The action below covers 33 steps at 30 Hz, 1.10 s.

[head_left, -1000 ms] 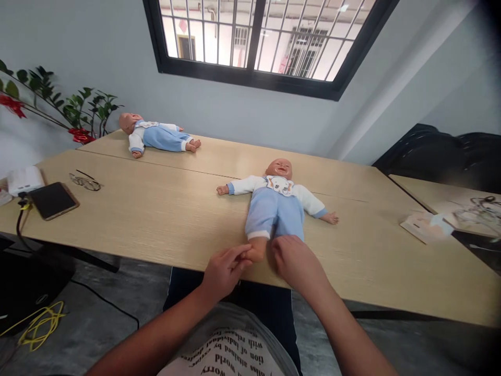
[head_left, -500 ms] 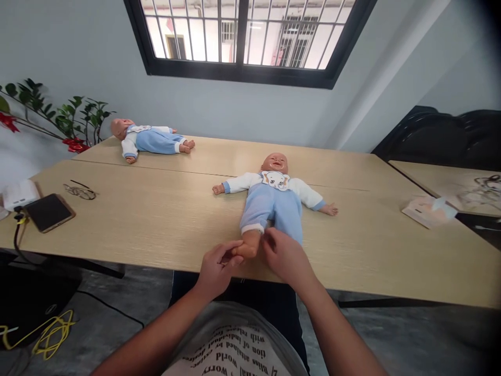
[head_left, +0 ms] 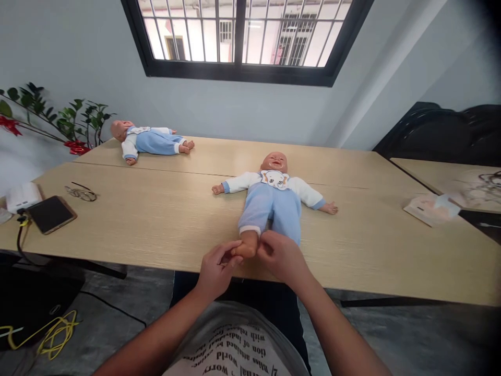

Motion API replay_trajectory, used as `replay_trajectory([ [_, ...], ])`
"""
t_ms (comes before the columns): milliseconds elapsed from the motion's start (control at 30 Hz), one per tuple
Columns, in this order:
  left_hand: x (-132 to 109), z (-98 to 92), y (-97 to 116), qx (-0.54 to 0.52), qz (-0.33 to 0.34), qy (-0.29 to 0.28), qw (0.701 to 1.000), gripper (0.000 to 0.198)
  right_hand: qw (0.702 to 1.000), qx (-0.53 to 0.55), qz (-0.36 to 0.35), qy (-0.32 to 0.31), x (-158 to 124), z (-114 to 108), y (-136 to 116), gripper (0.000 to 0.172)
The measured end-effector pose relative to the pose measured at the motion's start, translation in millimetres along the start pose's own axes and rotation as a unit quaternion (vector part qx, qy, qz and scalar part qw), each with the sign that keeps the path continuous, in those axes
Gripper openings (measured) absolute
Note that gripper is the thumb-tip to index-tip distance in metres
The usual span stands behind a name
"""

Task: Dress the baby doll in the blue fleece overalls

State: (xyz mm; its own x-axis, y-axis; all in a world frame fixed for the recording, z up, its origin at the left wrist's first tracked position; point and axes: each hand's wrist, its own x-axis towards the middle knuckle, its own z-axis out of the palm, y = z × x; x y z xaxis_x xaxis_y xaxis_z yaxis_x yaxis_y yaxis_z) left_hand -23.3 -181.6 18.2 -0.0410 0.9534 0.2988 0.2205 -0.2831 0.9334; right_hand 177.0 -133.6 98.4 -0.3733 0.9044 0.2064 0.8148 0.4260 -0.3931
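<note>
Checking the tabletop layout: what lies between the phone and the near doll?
Only bare table between the phone and the near doll, in the head view.

Blue-and-white doll, pale wood-grain table, black phone

Two dolls on wooden table

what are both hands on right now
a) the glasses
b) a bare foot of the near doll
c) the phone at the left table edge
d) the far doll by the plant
b: the left hand and right hand both pinch the near doll's bare foot at the table edge.
</note>
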Motion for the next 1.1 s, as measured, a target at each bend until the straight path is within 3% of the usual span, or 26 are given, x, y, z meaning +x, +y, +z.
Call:
replay_trajectory([
  [133, 0, 0.5, 0, -0.055, -0.020, -0.003, 0.998, 0.033, 1.000, 0.004, 0.001, -0.024, -7, -2, 1, 0.021],
  [300, 6, 0.2, 1, -0.172, -0.084, 0.010, 0.981, 0.046, 0.994, -0.077, 0.055, -0.055, -11, 3, -9, 0.016],
  [533, 9, 8.6, 8, -0.207, -0.104, 0.013, 0.973, 0.053, 0.980, -0.103, 0.157, -0.072, 4, 15, -27, 0.034],
  [733, 8, -0.4, 7, -0.114, -0.075, 0.005, 0.991, 0.046, 0.997, -0.024, 0.062, -0.049, -8, 6, -26, 0.025],
  [833, 9, -14.1, 3, 0.040, 0.010, -0.067, 0.997, 0.033, 0.998, 0.028, 0.048, -0.006, -1, -15, 4, 0.031],
  [900, 11, -20.9, -1, 0.144, 0.081, -0.119, 0.979, 0.027, 0.996, 0.044, 0.066, 0.040, 15, -29, 41, 0.036],
  [967, 12, -22.8, -4, 0.208, 0.142, -0.146, 0.957, 0.027, 0.992, -0.019, 0.085, 0.088, 38, -39, 88, 0.031],
  [1067, 13, -17.6, -8, 0.261, 0.204, -0.160, 0.930, 0.030, 0.969, -0.158, 0.158, 0.107, 74, -42, 155, 0.074],
  [1100, 12, -15.3, -7, 0.271, 0.212, -0.161, 0.925, 0.031, 0.969, -0.167, 0.151, 0.103, 85, -41, 173, 0.080],
])
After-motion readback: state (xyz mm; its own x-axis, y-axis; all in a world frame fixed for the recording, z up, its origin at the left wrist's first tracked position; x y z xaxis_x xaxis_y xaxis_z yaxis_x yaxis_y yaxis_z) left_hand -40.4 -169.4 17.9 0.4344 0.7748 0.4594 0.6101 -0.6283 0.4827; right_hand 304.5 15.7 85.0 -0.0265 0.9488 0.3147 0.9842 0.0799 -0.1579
